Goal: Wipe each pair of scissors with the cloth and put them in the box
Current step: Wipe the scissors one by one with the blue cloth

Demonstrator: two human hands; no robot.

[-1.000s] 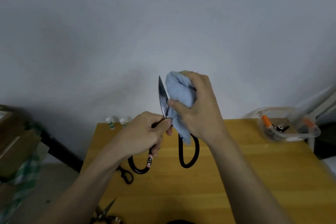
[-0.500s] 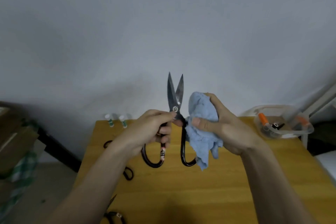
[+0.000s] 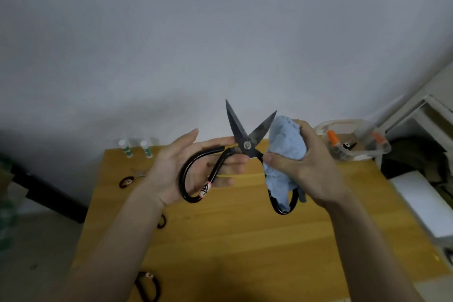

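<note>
Large black scissors (image 3: 247, 145) are held above the wooden table (image 3: 245, 240), blades spread wide and pointing up. One looped handle lies across the upturned palm of my left hand (image 3: 171, 169), whose fingers are stretched out under it. My right hand (image 3: 306, 171) grips the blue cloth (image 3: 286, 144), which is wrapped round the other handle; that loop's bottom pokes out below. The clear plastic box (image 3: 326, 125) stands at the table's far right corner with orange-handled tools inside.
More scissors lie on the table's left side: one pair (image 3: 127, 181) near the far edge, another (image 3: 147, 287) near the front, a third (image 3: 161, 222) partly under my left forearm. Two small bottles (image 3: 126, 148) stand at the far left edge. A white block (image 3: 421, 203) sits right of the table.
The blades have spread wide apart. My left hand let go of its pinch near the pivot and now lies flat under one handle. My right hand with the cloth has taken the other handle.
</note>
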